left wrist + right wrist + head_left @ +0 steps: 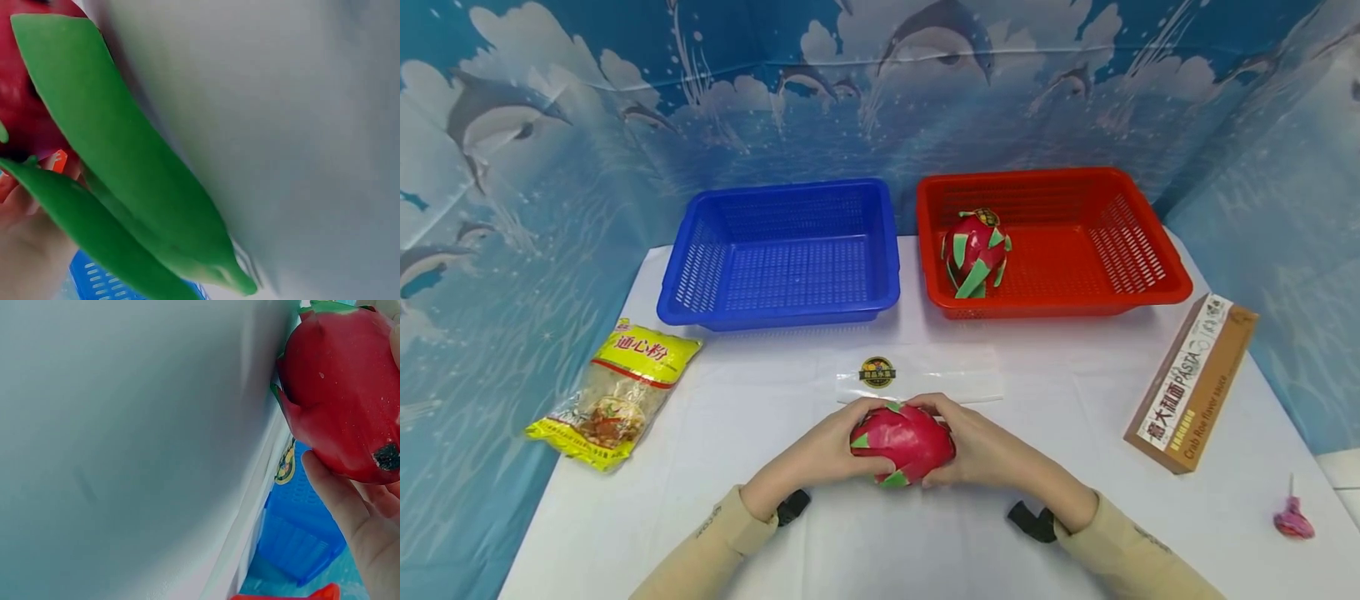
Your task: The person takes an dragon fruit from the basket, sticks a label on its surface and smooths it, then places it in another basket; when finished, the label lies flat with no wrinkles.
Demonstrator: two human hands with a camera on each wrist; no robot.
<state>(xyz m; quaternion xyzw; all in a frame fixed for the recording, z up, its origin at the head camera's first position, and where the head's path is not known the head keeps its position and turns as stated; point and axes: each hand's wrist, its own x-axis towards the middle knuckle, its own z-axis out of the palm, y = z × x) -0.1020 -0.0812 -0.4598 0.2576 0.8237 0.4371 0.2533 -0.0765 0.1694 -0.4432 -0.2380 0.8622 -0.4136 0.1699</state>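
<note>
Between both hands is a red dragon fruit with green scale tips, low over the white table near the front middle. My left hand grips its left end, thumb on the near side and fingers on the far side. My right hand holds the right end the same way. Long green scales stick out large in the left wrist view. The right wrist view shows the fruit's smooth red skin and a dark stub. Just beyond the hands lies a flat clear plastic bag with a round black-and-gold sticker.
At the back stand a blue basket and a red basket; another dragon fruit sits in the red one's left side. A yellow pasta bag lies left, a pasta box right, a wrapped lollipop at the right edge.
</note>
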